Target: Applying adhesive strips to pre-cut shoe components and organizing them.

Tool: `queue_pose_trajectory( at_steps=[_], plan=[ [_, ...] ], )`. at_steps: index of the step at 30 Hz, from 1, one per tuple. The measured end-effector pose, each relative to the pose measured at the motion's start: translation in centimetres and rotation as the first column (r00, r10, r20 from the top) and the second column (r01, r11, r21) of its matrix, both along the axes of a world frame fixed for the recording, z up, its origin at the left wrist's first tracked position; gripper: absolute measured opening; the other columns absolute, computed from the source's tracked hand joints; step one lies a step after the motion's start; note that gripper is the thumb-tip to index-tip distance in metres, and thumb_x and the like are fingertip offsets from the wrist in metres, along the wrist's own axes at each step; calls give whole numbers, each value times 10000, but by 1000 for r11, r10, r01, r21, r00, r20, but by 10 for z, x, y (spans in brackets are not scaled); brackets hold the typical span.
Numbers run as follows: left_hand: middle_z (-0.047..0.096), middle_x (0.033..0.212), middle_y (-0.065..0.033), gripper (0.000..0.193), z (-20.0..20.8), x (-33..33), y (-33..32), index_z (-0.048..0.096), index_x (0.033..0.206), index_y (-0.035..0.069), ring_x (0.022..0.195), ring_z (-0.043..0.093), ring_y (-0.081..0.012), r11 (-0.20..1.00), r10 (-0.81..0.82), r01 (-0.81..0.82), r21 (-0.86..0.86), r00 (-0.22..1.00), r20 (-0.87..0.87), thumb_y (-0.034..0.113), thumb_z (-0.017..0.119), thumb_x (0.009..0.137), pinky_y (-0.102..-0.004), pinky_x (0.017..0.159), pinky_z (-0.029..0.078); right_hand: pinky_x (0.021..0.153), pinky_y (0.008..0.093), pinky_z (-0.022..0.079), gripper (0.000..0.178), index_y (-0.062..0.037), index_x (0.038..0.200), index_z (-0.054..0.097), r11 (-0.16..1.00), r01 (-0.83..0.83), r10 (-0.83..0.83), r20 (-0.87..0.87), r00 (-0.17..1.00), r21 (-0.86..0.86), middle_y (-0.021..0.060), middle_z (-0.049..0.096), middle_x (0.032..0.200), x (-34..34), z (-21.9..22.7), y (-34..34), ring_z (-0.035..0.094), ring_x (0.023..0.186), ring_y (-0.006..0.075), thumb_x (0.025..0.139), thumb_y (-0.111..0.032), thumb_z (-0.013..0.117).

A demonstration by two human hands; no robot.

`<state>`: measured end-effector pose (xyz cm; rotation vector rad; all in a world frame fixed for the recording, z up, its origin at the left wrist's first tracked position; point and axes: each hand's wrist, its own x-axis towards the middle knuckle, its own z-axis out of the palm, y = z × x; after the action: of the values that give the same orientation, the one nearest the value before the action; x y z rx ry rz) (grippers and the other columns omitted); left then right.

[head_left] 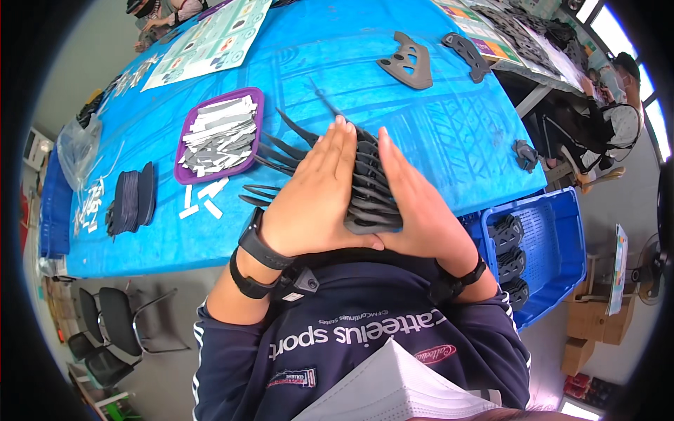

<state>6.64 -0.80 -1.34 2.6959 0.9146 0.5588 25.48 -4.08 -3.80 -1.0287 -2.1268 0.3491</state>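
Observation:
Between my two palms stands a stack of thin black curved pieces, their pointed ends fanning out to the far left. My left hand presses on the stack's left side, fingers straight and held together. Against its right side lies my right hand, fingers also stretched. The thumbs meet at the near end of the stack. Part of the stack is hidden beneath my left hand. To the left, a purple tray holds many white and grey strips. A few white strips lie on the table beside it.
A blue cover spreads over the table. Farther left stands another bundle of dark pieces. Two grey shaped plates lie at the far right. Below the right edge, a blue crate contains dark parts. People sit at far left and far right.

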Motion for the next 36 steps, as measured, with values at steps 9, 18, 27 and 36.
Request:
queue_pose_trajectory(
  at_steps=[9, 18, 27, 36],
  plan=[
    [286, 1337, -285, 1137, -8, 2, 14, 156, 1347, -63, 1258, 284, -425, 998, -56, 51, 48, 992, 110, 445, 790, 551, -452, 1047, 237, 803, 388, 454, 809, 18, 1240, 383, 963, 83, -102, -59, 993, -255, 201, 564, 1062, 4, 8, 12, 543, 973, 363, 561, -169, 780],
    [480, 1122, -202, 782, -3, 5, 9, 394, 1167, -35, 1046, 462, -382, 998, 5, -12, 61, 993, 120, 309, 788, 585, -422, 901, 364, 824, 391, 438, 806, 16, 1241, 380, 981, 15, -27, -58, 998, -192, 203, 561, 1055, 11, 1, 9, 533, 978, 368, 575, -173, 793],
    [493, 1081, -199, 725, -5, 6, 0, 396, 1152, -38, 1003, 475, -372, 994, 31, -43, 97, 993, 117, 247, 767, 598, -409, 861, 371, 970, 360, 367, 673, -57, 1337, 329, 971, -93, 77, -79, 994, -222, 134, 468, 1282, 79, -7, 40, 450, 1178, 290, 754, -138, 655],
    [487, 1117, -180, 706, 2, 7, -13, 425, 1164, -10, 1026, 474, -359, 996, -9, 1, 89, 996, 90, 222, 762, 590, -403, 883, 365, 926, 366, 398, 607, -103, 1247, 480, 952, -225, 261, 163, 951, -209, 131, 523, 1215, 67, -25, 45, 464, 1139, 323, 668, 64, 550]
  ],
)
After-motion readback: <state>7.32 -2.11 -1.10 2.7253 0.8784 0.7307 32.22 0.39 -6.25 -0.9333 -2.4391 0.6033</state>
